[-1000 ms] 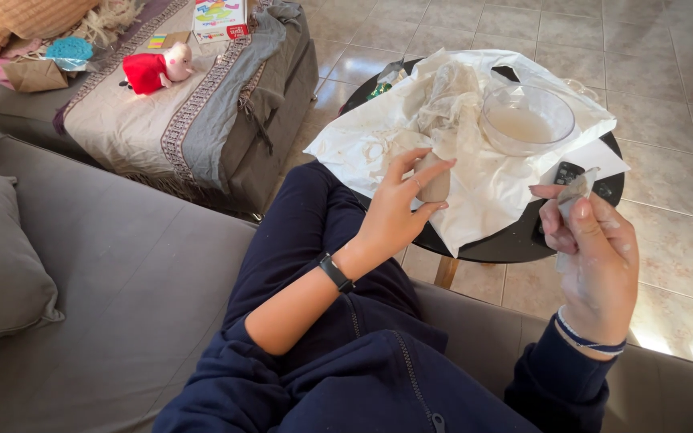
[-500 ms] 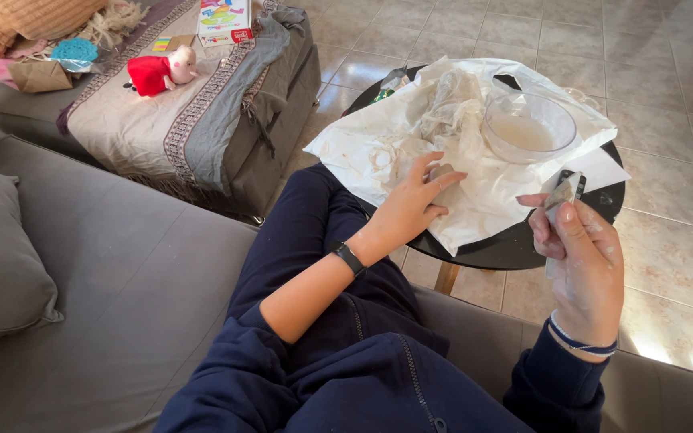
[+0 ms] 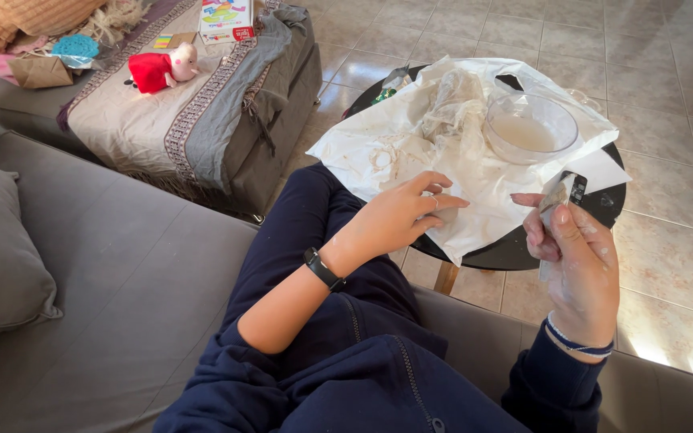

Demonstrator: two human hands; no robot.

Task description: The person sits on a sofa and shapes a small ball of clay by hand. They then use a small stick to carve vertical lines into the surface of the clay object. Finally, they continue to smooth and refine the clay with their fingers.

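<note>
- Since the earlier frames the left hand [image 3: 399, 215] has dropped from the crumpled heap to the near edge of the white paper sheet [image 3: 475, 172]; it lies there loosely open, fingers spread, gripping nothing I can see.
- Right hand [image 3: 575, 256] is closed around a small dark and silver tool [image 3: 561, 192], held upright just off the round dark worktop [image 3: 523, 248].
- Risk, as I judge it: the sheet overhangs the worktop toward the lap, so a tug on it could slide or tip the clear bowl [image 3: 531, 128] of pale liquid that sits on it.
- Floury fingers may let the tool slip.
- Hard to tell: what the tool is, what lies under the crumpled paper [image 3: 451, 104], and whether the left palm covers something.
</note>
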